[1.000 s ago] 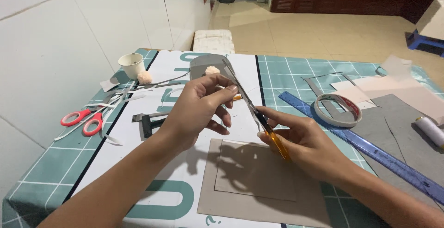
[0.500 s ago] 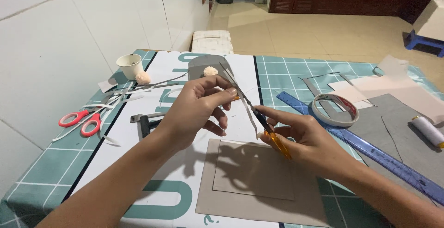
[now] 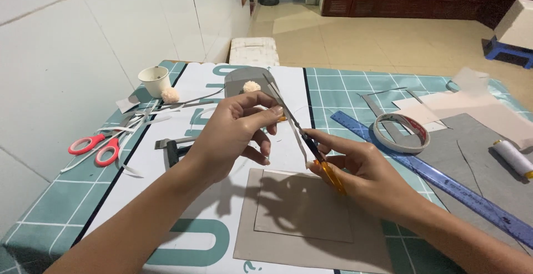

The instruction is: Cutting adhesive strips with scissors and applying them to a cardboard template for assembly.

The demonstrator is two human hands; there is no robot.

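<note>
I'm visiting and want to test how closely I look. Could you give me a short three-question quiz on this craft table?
1. True or false: the right hand holds orange-handled scissors.
2. What does the left hand pinch? A) a thin pale strip B) the tape roll C) the blue ruler
3. What lies flat beneath both hands?

Key: 1 true. 2 A. 3 A grey-brown card sheet with a drawn rectangle.

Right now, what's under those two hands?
Under the left hand and right hand, which holds orange-handled scissors, lies a tan cardboard sheet with a square outline, on a white mat. Their shadows darken part of it.
</note>
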